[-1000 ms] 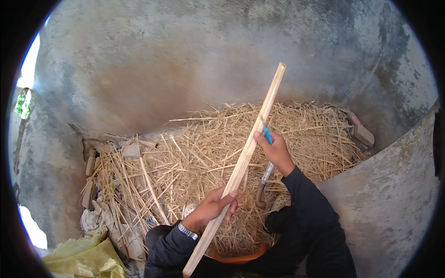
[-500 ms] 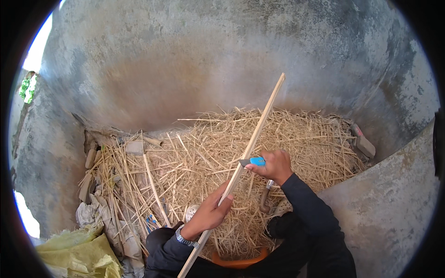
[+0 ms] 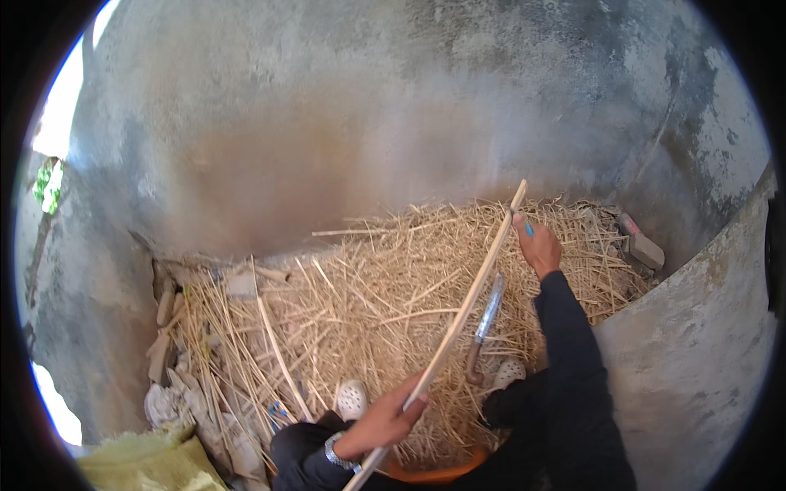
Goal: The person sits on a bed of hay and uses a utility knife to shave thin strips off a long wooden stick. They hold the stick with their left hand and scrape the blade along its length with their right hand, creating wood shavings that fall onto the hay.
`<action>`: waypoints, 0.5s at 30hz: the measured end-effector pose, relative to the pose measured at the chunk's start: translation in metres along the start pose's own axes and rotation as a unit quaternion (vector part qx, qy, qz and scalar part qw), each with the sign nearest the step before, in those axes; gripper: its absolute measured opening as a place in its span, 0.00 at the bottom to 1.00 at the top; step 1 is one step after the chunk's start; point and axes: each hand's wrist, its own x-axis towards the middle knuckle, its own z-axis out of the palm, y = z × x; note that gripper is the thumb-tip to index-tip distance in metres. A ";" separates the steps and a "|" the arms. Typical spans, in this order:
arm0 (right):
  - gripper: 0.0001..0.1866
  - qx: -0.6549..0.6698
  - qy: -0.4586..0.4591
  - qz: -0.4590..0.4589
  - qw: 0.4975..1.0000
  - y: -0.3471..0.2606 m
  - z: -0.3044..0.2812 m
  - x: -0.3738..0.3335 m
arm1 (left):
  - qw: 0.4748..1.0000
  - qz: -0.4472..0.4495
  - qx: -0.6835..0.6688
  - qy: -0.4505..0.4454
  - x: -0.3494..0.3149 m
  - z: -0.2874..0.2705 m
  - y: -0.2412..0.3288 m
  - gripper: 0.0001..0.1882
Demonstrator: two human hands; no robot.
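A long pale strip of split bamboo or wood (image 3: 465, 311) slants from my lap up toward the wall. My left hand (image 3: 385, 421) is closed around its lower part, a metal watch on that wrist. In my right hand (image 3: 540, 245) is a blue utility knife (image 3: 530, 230), mostly hidden by the fingers. Its blade meets the strip close to the far end. Below the right arm, a hooked brown-handled blade (image 3: 490, 311) lies on the shavings.
Straw-like shavings (image 3: 393, 286) cover the ground below a grey concrete wall (image 3: 393, 106). Loose strips (image 3: 282, 352) lie at left, beside a yellow-green sack (image 3: 155, 462). A block (image 3: 645, 250) sits in the right corner. Pale perforated shoes (image 3: 352, 399) and an orange rim (image 3: 438, 473) show near my legs.
My right hand has slid the knife up and away along the strip, from its middle to near its far end. The strip's tip has dropped and shifted right; the left hand still holds it.
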 end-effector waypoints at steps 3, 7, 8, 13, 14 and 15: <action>0.38 0.065 -0.021 -0.168 0.983 -0.066 0.007 -0.056 | 0.984 -0.119 -0.129 0.013 -0.011 -0.010 -0.013 0.17; 0.36 0.120 -0.136 -0.279 0.943 -0.118 -0.027 -0.115 | 0.956 -0.120 -0.259 0.062 0.006 -0.017 -0.011 0.15; 0.36 0.115 -0.140 -0.286 0.941 -0.117 -0.024 -0.122 | 0.953 -0.116 -0.272 0.066 0.008 -0.015 -0.004 0.14; 0.36 0.081 -0.158 -0.265 0.948 -0.116 -0.023 -0.119 | 0.968 -0.147 -0.199 0.047 0.007 -0.019 0.013 0.15; 0.36 0.127 -0.168 -0.245 0.946 -0.114 -0.023 -0.117 | 0.964 -0.147 -0.218 0.041 0.009 -0.018 0.008 0.16; 0.35 0.176 -0.177 -0.225 0.942 -0.112 -0.024 -0.116 | 0.960 -0.148 -0.234 0.037 0.010 -0.016 0.001 0.17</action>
